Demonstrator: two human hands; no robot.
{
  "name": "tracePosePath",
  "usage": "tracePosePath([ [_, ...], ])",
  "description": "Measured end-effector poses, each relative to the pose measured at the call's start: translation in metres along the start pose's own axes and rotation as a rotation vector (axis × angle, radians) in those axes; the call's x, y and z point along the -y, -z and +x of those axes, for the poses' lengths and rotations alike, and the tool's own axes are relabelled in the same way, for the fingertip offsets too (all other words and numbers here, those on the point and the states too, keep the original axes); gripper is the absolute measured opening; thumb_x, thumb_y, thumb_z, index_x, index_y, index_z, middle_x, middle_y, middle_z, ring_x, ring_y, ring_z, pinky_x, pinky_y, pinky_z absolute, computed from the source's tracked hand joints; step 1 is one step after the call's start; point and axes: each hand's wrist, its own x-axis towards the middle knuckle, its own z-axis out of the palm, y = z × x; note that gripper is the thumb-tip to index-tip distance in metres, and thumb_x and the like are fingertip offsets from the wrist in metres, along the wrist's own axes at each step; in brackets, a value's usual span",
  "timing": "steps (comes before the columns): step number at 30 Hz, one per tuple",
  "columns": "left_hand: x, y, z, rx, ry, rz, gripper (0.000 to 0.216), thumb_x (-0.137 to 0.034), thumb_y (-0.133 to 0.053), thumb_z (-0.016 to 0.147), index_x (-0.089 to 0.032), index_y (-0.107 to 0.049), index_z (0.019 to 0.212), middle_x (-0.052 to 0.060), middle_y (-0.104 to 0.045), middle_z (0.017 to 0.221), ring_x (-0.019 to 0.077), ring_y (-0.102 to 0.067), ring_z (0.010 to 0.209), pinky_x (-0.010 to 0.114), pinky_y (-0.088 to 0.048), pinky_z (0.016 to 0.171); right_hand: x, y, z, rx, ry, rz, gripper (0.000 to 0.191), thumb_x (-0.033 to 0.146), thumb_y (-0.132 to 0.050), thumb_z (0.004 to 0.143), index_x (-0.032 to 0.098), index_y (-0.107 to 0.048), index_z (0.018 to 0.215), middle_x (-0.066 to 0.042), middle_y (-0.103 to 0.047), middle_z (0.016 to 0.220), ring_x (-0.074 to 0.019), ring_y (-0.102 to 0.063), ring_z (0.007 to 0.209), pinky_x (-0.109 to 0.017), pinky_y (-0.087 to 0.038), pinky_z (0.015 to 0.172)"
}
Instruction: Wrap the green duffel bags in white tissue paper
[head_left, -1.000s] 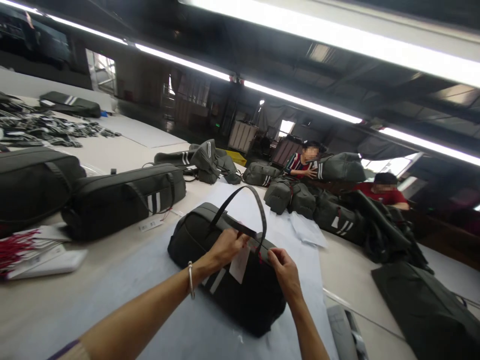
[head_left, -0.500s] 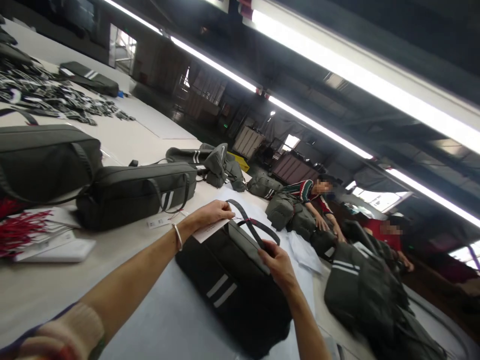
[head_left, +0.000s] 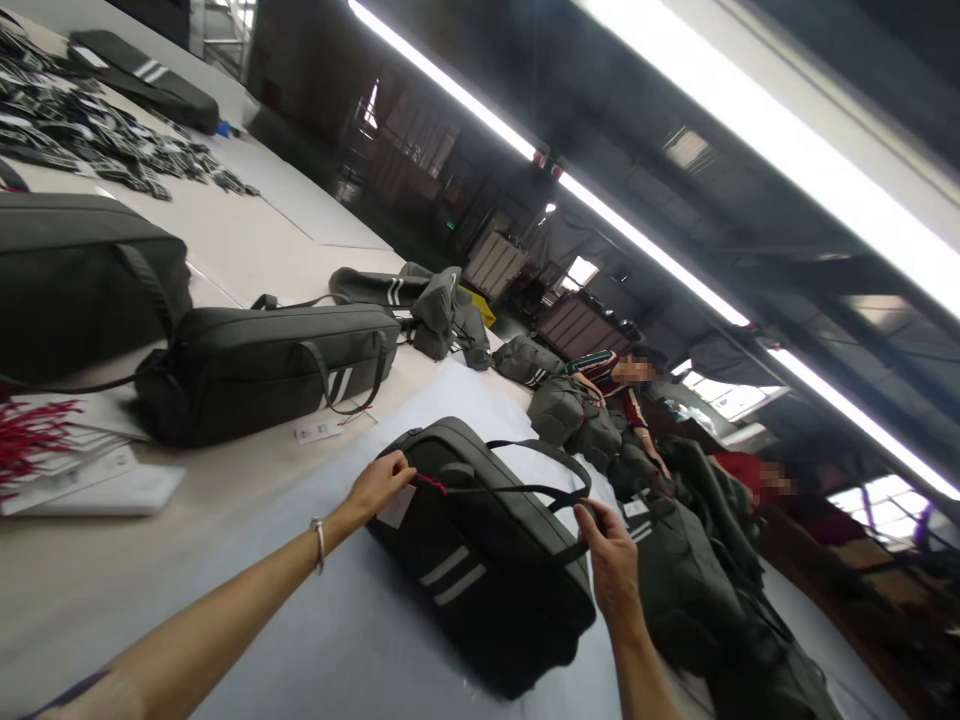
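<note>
A dark grey-green duffel bag (head_left: 487, 550) with two white stripes stands on white sheeting in front of me. My left hand (head_left: 384, 485) is closed at the bag's far left end, pinching a red cord (head_left: 431, 483) that stretches to the bag's handle. Just below those fingers a white hang tag (head_left: 396, 507) lies against the bag's side. On the right, my right hand (head_left: 609, 548) grips the bag's handle (head_left: 574, 490) near the bag's right end.
More duffel bags (head_left: 277, 370) stand along the left, beside white tags with red cords (head_left: 67, 460). Straps (head_left: 97, 130) are heaped at the back left. Bags (head_left: 682, 570) are piled on the right, where two people (head_left: 634, 415) work.
My left hand has moved left and down, away from the handle, drawing the red cord out. My right hand has shifted right along the handle. The view has tilted.
</note>
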Motion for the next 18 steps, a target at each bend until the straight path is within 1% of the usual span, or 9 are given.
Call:
tracePosePath([
  [2,-0.014,-0.010,-0.004,0.028,-0.079,-0.023,0.028,-0.046,-0.054,0.081,-0.021,-0.052,0.071,-0.003,-0.055,0.065,0.0157,-0.050,0.064,0.027,-0.037,0.063,0.009,-0.001,0.000,0.071,0.061,-0.080,0.048,0.053,-0.075,0.067,0.020,-0.066,0.101,-0.001,-0.064,0.076,-0.0203,-0.059,0.069,-0.033,-0.050,0.065],
  [4,-0.032,-0.017,-0.003,0.071,-0.153,-0.058,0.030,-0.050,-0.052,0.085,-0.021,-0.052,0.075,-0.003,-0.057,0.071,0.0156,-0.052,0.068,0.026,-0.040,0.066,0.026,-0.003,-0.001,0.180,0.197,-0.235,0.044,0.042,-0.075,0.068,0.022,-0.067,0.106,-0.002,-0.064,0.080,-0.0214,-0.061,0.073,-0.034,-0.051,0.071],
  [6,-0.052,-0.020,0.002,0.078,-0.192,-0.106,0.034,-0.053,-0.049,0.086,-0.021,-0.051,0.076,-0.002,-0.056,0.070,0.0156,-0.053,0.067,0.026,-0.040,0.065,0.046,-0.004,-0.001,0.265,0.357,-0.380,0.040,0.033,-0.069,0.072,0.026,-0.068,0.112,-0.003,-0.065,0.085,-0.0216,-0.061,0.077,-0.035,-0.050,0.076],
  [8,-0.067,-0.021,0.011,0.052,-0.196,-0.109,0.036,-0.055,-0.045,0.088,-0.021,-0.049,0.077,-0.003,-0.052,0.067,0.0156,-0.051,0.063,0.026,-0.040,0.061,0.062,0.000,0.001,0.277,0.473,-0.424,0.035,0.030,-0.063,0.078,0.028,-0.069,0.112,-0.004,-0.065,0.089,-0.0214,-0.061,0.079,-0.035,-0.050,0.077],
  [10,-0.077,-0.021,0.021,0.025,-0.183,-0.044,0.035,-0.053,-0.043,0.090,-0.021,-0.051,0.081,-0.003,-0.052,0.066,0.0158,-0.051,0.062,0.026,-0.039,0.059,0.069,0.011,0.006,0.180,0.497,-0.388,0.028,0.034,-0.059,0.082,0.027,-0.071,0.107,-0.004,-0.065,0.088,-0.0203,-0.061,0.077,-0.034,-0.049,0.075],
  [12,-0.080,-0.021,0.031,0.022,-0.163,0.065,0.028,-0.047,-0.048,0.088,-0.021,-0.054,0.081,-0.003,-0.055,0.067,0.0162,-0.053,0.064,0.026,-0.038,0.060,0.064,0.026,0.015,0.009,0.401,-0.307,0.028,0.038,-0.059,0.082,0.024,-0.072,0.102,-0.004,-0.065,0.084,-0.0189,-0.059,0.072,-0.033,-0.049,0.070],
  [14,-0.075,-0.023,0.037,0.041,-0.130,0.170,0.018,-0.037,-0.058,0.083,-0.021,-0.055,0.075,-0.002,-0.056,0.066,0.0168,-0.054,0.064,0.026,-0.036,0.061,0.047,0.039,0.025,-0.146,0.193,-0.162,0.032,0.040,-0.061,0.077,0.022,-0.072,0.101,-0.002,-0.062,0.072,-0.0169,-0.056,0.064,-0.030,-0.047,0.061],
  [16,-0.065,-0.026,0.036,0.063,-0.086,0.280,0.016,-0.031,-0.063,0.079,-0.021,-0.055,0.070,-0.002,-0.056,0.063,0.0176,-0.054,0.061,0.027,-0.034,0.060,0.024,0.045,0.033,-0.263,-0.035,0.083,0.036,0.040,-0.066,0.068,0.020,-0.071,0.097,0.002,-0.055,0.059,-0.0136,-0.049,0.053,-0.027,-0.042,0.051],
  [18,-0.054,-0.028,0.027,0.068,-0.056,0.372,0.017,-0.030,-0.064,0.080,-0.022,-0.055,0.069,-0.001,-0.056,0.061,0.0192,-0.055,0.060,0.029,-0.035,0.061,0.002,0.047,0.036,-0.325,-0.191,0.342,0.036,0.037,-0.072,0.058,0.019,-0.068,0.089,0.006,-0.048,0.052,-0.0103,-0.043,0.047,-0.024,-0.037,0.044],
])
